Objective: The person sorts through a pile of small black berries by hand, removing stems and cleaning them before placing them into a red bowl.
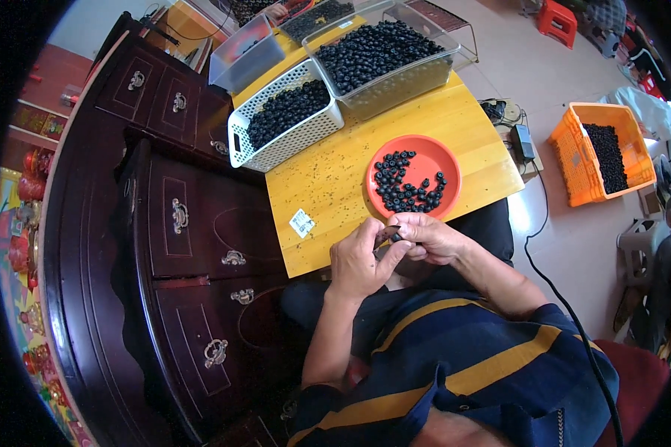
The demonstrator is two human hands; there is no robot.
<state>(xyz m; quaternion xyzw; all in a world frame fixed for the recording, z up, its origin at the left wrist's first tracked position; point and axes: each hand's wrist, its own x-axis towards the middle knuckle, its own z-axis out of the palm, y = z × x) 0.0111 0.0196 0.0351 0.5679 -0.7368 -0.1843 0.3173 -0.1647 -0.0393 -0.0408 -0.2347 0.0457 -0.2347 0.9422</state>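
Observation:
My left hand and my right hand meet at the near rim of an orange-red plastic bowl. Pinched between their fingertips is a small black part, much like the pieces in the bowl. A thin dark sliver shows beside it, too small to tell what it is. Both hands are closed, and the fingers partly hide what they hold. Loose small black ring-shaped parts lie in the bowl, mostly toward its left and near sides.
On the yellow table stand a white perforated basket and a clear tub, both full of black parts. Dark scraps and a white label lie about. Left is a dark drawer cabinet; right, an orange crate and a hanging cable.

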